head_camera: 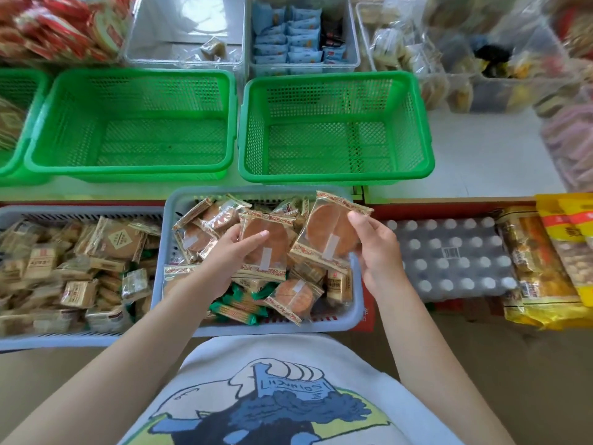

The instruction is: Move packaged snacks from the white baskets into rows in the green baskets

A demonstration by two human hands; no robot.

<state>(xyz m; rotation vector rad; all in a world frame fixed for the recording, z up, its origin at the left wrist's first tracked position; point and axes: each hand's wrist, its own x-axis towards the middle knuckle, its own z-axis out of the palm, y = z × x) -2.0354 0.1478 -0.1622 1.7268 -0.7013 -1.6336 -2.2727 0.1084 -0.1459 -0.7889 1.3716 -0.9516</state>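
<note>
My left hand (229,256) grips a clear packet with a round brown cake (268,248) over the white basket (356,311) in front of me. My right hand (378,252) pinches a second, similar cake packet (327,234) by its right edge, lifted above the same basket. More cake packets and green-wrapped snacks (239,308) lie loose in that basket. Beyond it stand two green baskets, one in the middle (128,170) and one on the right (333,179), both with nothing inside.
Another white basket (48,340) full of brown square packets sits at the left. A third green basket (14,149) shows at the far left. Clear tubs of snacks (303,36) line the back. A wrapped bottle pack (449,258) and yellow bags (564,252) lie at the right.
</note>
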